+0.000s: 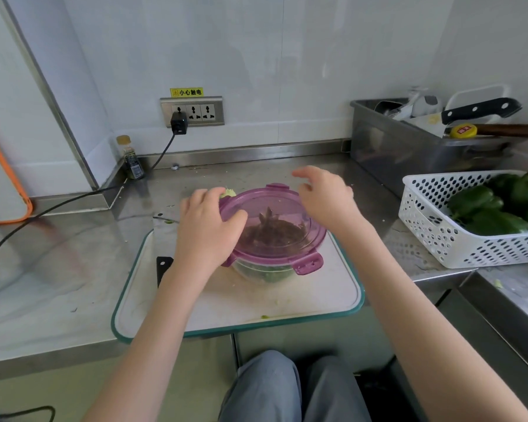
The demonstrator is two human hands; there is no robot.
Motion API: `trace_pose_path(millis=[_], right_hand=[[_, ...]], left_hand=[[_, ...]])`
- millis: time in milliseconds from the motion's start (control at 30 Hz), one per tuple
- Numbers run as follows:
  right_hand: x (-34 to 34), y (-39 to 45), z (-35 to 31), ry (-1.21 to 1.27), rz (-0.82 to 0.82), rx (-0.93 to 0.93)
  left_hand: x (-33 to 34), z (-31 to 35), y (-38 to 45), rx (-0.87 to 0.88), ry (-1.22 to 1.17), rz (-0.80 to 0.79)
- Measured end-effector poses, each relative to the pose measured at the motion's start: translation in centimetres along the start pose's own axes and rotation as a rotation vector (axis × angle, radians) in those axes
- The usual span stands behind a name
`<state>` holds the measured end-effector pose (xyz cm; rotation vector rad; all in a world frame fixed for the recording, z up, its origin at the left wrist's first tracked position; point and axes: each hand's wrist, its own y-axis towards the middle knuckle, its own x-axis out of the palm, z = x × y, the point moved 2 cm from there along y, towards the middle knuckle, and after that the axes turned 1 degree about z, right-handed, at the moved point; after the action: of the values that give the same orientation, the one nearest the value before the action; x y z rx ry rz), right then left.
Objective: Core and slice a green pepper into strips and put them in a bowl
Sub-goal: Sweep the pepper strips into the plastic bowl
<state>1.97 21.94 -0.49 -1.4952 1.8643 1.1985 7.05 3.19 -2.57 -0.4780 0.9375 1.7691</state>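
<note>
A clear glass bowl with green pepper strips inside stands on the white cutting board. A translucent purple lid with clip tabs lies on top of the bowl. My left hand rests on the lid's left edge, fingers curled over the rim. My right hand hovers over the lid's far right edge with fingers spread, holding nothing. A pale pepper core scrap peeks out behind the lid. A black knife handle shows on the board beside my left forearm.
A white perforated basket of whole green peppers sits to the right. Behind it a steel tub holds knives and utensils. A small bottle and a plugged-in cable are at the back left.
</note>
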Motion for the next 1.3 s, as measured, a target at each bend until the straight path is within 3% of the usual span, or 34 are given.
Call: trace_pose_path(millis=[100, 267, 500, 867, 967, 1100, 1233, 1300], right_hand=[[1.7, 0.8, -1.1, -0.186, -0.099, -0.128], [3.4, 1.2, -0.6, -0.16, -0.145, -0.14], [4.1, 2.7, 0.2, -0.103, -0.283, -0.067], [4.7, 3.3, 0.1, -0.124, -0.305, -0.026], [3.3, 2.6, 0.1, 0.107, -0.221, -0.005], [-0.1, 0.4, 2.5, 0.366, 0.137, 0.235], [1.9, -4.2, 4.1, 0.62, 0.036, 0.442], [2.9, -5.4, 3.6, 0.718, 0.024, 0.497]], left_hand=[[1.4, 0.5, 0.5, 0.076, 0.126, -0.13], [2.6, 0.2, 0.6, 0.073, 0.241, -0.226], [2.1, 0.2, 0.9, 0.005, 0.055, -0.284], [2.4, 0.1, 0.9, -0.068, -0.098, -0.272], [2.4, 0.2, 0.3, -0.064, -0.106, -0.267], [1.8, 0.2, 0.1, -0.091, -0.215, -0.212], [1.8, 0.2, -0.5, -0.159, -0.419, -0.154], [2.3, 0.3, -1.3, -0.146, -0.39, -0.101]])
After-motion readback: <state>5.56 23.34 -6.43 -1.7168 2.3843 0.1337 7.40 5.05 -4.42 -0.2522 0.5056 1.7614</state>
